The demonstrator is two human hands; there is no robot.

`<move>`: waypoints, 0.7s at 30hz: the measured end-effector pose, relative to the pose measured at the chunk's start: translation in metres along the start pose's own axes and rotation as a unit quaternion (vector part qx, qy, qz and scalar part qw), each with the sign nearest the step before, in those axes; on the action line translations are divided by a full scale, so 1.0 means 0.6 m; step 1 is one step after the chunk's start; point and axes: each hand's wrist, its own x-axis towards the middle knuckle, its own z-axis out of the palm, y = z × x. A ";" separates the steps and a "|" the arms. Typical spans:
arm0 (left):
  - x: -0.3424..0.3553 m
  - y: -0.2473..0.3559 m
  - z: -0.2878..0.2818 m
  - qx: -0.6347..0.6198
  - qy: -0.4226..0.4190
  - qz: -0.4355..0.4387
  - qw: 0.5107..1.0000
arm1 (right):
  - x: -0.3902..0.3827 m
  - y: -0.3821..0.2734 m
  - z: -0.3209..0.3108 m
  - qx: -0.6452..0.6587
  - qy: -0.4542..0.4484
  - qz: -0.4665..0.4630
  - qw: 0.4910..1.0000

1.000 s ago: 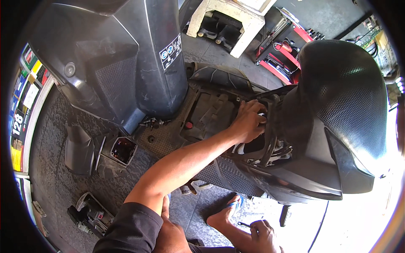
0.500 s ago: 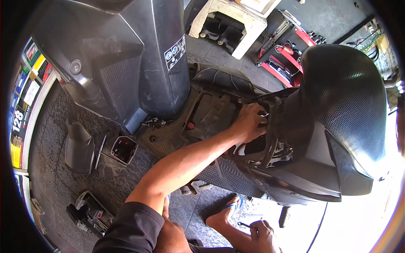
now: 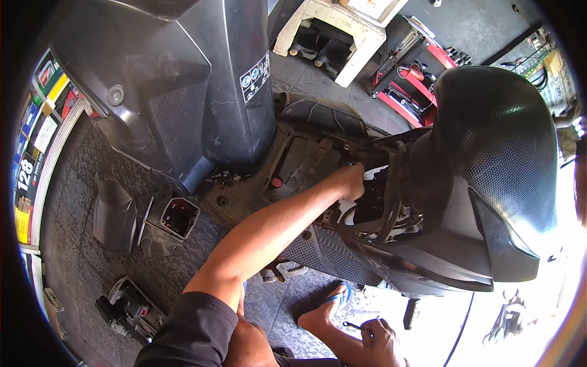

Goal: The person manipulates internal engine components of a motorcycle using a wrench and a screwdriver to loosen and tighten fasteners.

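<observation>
One wrench (image 3: 353, 325) sits in curled right fingers (image 3: 369, 334) above tiles (image 3: 279, 306), left hand's (image 3: 351, 182) grip unclear.

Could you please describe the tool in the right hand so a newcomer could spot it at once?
Find the big black seat at the right, then go down-left to the right hand near the lower edge. The dark tool sticks out leftward from it; its ring-like tip sets it apart from the blue-strapped sandal above.
</observation>
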 end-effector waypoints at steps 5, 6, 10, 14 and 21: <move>0.015 -0.011 0.013 0.053 -0.027 -0.008 0.998 | -0.002 -0.033 -0.018 0.021 0.019 -0.021 0.999; 0.017 -0.017 0.017 0.053 -0.027 -0.009 0.998 | -0.002 -0.042 -0.022 0.011 0.007 -0.008 1.000; 0.020 -0.016 0.020 0.060 -0.009 -0.002 0.998 | 0.001 -0.014 -0.013 -0.061 0.008 -0.109 0.992; 0.013 -0.014 0.013 0.077 -0.009 -0.024 0.997 | -0.004 -0.020 -0.011 -0.049 0.032 -0.075 0.995; 0.016 -0.010 0.016 0.078 -0.014 -0.019 0.997 | 0.005 0.011 -0.004 -0.083 0.019 -0.138 0.987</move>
